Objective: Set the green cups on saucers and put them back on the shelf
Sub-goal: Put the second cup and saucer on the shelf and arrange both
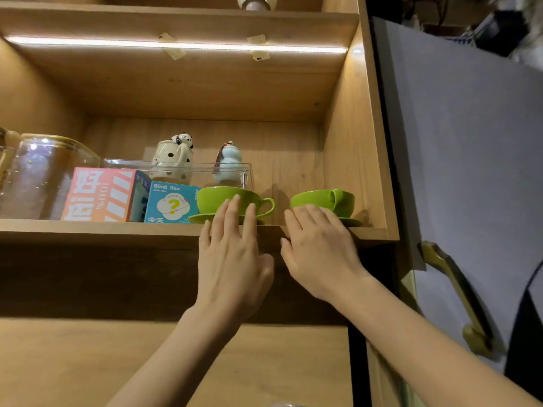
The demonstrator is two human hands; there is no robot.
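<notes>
Two green cups stand on green saucers at the front of a lit wooden shelf. The left cup sits on its saucer with the handle pointing right. The right cup sits on its saucer with the handle toward me. My left hand is raised flat in front of the left cup, fingers spread, fingertips over the cup's front. My right hand is flat in front of the right cup, its fingers covering the cup's lower left. Neither hand grips anything.
Left of the cups stand a blue "Blind Box" carton, a pink carton and a glass jar. Behind is a clear tray with a panda mug and a pale blue figurine. A grey cabinet door with a brass handle hangs open at the right.
</notes>
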